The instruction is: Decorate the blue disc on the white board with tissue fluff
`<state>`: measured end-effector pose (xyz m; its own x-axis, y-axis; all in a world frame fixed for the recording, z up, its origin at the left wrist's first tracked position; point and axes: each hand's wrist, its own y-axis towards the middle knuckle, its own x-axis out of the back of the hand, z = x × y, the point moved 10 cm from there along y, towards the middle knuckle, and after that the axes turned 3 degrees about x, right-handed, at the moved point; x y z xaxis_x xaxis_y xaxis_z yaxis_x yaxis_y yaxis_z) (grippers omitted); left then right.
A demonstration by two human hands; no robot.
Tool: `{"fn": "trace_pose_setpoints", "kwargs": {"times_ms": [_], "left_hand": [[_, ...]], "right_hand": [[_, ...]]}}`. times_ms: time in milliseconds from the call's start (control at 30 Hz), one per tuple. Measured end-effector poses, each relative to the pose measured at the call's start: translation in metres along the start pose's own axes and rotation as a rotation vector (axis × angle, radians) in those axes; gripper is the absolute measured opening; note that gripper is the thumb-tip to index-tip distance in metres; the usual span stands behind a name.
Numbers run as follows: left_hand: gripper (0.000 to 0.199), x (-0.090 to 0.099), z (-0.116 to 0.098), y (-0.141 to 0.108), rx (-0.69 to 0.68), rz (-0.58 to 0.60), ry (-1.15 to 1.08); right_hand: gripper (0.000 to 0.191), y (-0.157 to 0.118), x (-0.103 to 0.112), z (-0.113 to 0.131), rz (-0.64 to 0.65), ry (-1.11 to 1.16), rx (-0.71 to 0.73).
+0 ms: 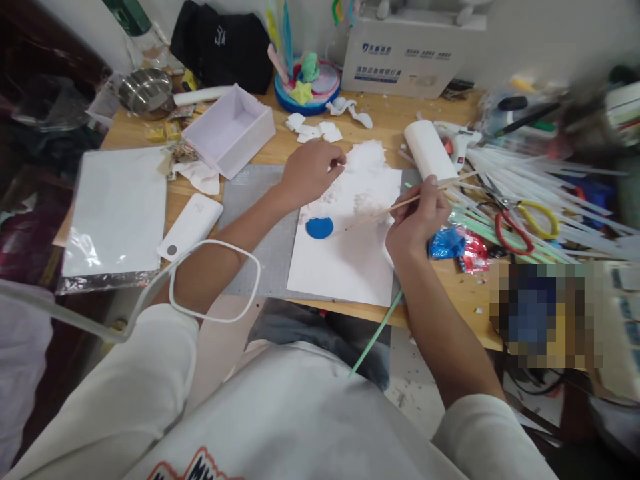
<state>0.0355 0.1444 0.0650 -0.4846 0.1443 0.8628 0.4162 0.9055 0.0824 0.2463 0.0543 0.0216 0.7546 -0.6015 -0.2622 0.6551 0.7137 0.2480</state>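
A thin wooden stick is pinched in my right hand, its dark tip slanting down toward the white paper. Just left of that tip, a flat blue disc rests on the paper. My left hand is over the paper's upper left edge, thumb and fingers loosely curled with a gap between them and nothing visible in it. Whitish, crumbly-looking patches mark the paper between my hands. A crumpled white tissue lies at its top edge. Beneath the paper is a grey cutting mat.
Right of my right hand are scissors, a white roll, a glue gun and many plastic strips. A lilac box and white power bank stand left. A decorated round base is behind.
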Motion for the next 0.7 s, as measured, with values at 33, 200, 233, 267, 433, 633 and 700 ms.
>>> {"fn": "trace_pose_setpoints", "kwargs": {"times_ms": [33, 200, 233, 267, 433, 633, 700], "left_hand": [[0.015, -0.005, -0.007, 0.011, -0.013, 0.013, 0.048], [0.006, -0.033, -0.022, 0.037, -0.005, 0.083, 0.153], [0.004, -0.038, -0.019, 0.038, 0.016, 0.076, 0.139], [0.005, -0.042, -0.014, 0.039, 0.039, 0.065, 0.103], [0.002, -0.06, 0.003, 0.045, 0.04, 0.031, -0.115], [0.006, -0.029, -0.011, 0.035, 0.03, 0.021, -0.142], [0.002, -0.01, -0.01, 0.024, 0.044, 0.0, -0.222]], "right_hand": [[0.061, -0.003, -0.001, 0.001, 0.015, -0.028, 0.012], [0.061, -0.008, -0.005, 0.003, 0.053, -0.102, 0.063], [0.061, -0.008, -0.005, 0.003, 0.058, -0.095, 0.067], [0.062, -0.007, -0.005, 0.003, 0.062, -0.089, 0.068], [0.066, -0.003, -0.005, 0.005, 0.049, -0.099, 0.05], [0.066, -0.004, -0.007, 0.016, 0.047, -0.087, 0.058], [0.064, -0.008, -0.01, 0.022, 0.08, -0.085, 0.054]]}}
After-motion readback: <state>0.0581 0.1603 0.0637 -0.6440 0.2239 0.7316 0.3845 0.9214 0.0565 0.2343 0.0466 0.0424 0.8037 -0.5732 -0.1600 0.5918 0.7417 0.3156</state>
